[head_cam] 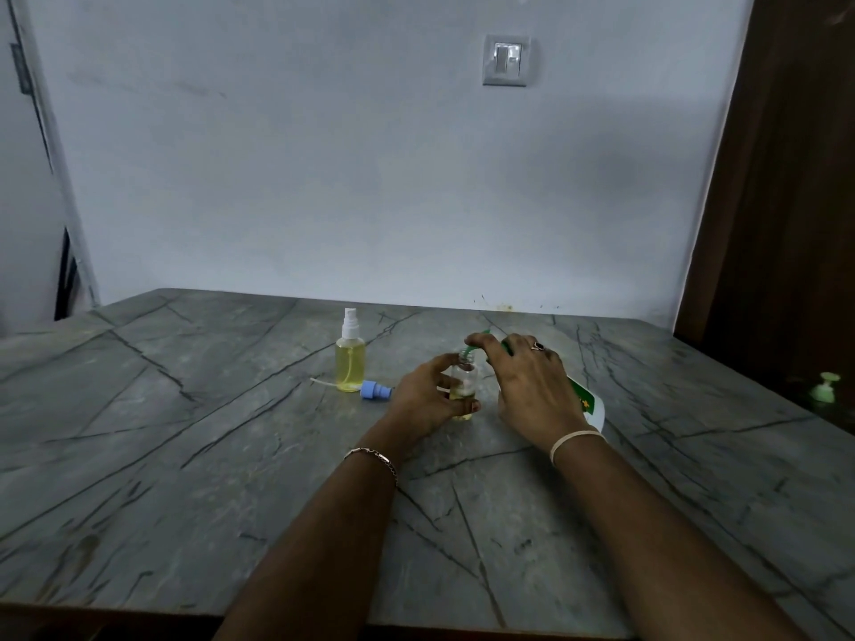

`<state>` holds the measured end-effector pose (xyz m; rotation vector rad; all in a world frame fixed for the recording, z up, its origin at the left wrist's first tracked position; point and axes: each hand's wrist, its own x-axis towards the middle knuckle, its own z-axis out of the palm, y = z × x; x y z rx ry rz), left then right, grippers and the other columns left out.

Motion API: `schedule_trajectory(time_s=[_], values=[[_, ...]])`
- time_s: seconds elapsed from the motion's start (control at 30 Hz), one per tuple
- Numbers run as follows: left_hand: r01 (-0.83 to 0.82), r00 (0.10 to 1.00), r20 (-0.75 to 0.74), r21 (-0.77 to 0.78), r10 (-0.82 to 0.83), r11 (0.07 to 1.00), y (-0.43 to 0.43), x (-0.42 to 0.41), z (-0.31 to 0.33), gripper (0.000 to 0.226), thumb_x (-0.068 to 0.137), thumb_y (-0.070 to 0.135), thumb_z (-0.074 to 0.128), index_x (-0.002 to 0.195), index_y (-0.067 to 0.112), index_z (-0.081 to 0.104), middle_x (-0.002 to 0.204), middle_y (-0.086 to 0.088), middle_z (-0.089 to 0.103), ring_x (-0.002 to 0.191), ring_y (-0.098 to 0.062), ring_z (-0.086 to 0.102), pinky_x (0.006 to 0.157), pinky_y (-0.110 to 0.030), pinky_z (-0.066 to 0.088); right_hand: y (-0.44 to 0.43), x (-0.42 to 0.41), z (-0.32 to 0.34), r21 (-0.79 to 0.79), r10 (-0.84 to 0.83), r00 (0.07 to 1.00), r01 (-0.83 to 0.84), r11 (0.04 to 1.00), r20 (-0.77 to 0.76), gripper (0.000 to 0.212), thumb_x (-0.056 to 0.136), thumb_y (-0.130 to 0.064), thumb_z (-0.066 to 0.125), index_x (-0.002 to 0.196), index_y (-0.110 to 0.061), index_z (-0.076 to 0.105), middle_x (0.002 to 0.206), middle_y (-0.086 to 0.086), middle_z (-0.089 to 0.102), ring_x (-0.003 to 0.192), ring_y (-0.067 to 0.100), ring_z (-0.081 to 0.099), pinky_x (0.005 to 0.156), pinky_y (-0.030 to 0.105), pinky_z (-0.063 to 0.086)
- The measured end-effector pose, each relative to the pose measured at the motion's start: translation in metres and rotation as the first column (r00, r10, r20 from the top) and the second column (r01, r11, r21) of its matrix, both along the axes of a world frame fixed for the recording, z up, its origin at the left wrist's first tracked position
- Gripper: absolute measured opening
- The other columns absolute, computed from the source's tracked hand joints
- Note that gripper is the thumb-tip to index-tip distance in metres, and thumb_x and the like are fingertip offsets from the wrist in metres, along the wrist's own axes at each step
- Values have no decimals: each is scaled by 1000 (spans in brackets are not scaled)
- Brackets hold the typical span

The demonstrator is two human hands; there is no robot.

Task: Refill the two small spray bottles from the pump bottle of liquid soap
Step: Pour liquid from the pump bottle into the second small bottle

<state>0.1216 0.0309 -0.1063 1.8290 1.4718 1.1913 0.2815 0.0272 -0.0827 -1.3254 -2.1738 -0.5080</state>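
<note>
Gripping the open bottle (pixel 464 379), the left hand (pixel 425 397) sits beside a blue cap (pixel 374 390); right hand (pixel 527 381) clasps the pump bottle (pixel 590 402).

Chain bracelet (pixel 372 457) on the left wrist, pale band (pixel 576 444) on the right, dark-stoned ring (pixel 537 346).

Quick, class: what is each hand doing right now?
Left hand: holds the open small spray bottle.
Right hand: grips the pump bottle at its green pump.
</note>
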Motion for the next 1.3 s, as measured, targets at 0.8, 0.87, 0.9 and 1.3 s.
schedule_trajectory(time_s=[0.8,0.87,0.9,1.3], values=[[-42,999,8,28,42,999,2,1,-3,58,64,26,87,115,29,59,109,-3,68,99,-17,65,90,-40,55,3,3,-2,4,2,1000,-2,1000,20,80,86,-8,55,147,-40,16,125,9,50,119,29,46,100,45,40],[-39,999,13,23,39,999,1,1,-1,55,65,24,86,113,30,59,111,-4,67,100,-18,65,91,-38,54,2,5,-2,4,19,999,-19,1000,30,84,88,-9,54,149,-44,8,124,10,50,119,30,46,101,46,40],[-36,999,13,25,35,999,1,1,-1,55,66,23,85,114,30,58,111,-4,67,100,-18,64,91,-38,54,1,5,-3,10,22,999,-22,1000,36,88,87,-9,54,148,-45,3,123,11,50,119,30,46,101,46,40],[-15,998,59,9,15,1000,1,1,-2,57,67,19,85,114,32,56,100,-1,67,95,-14,66,91,-38,54,3,-2,-1,39,-42,999,42,998,21,73,84,-8,58,142,-36,23,127,8,50,120,28,47,102,44,37]])
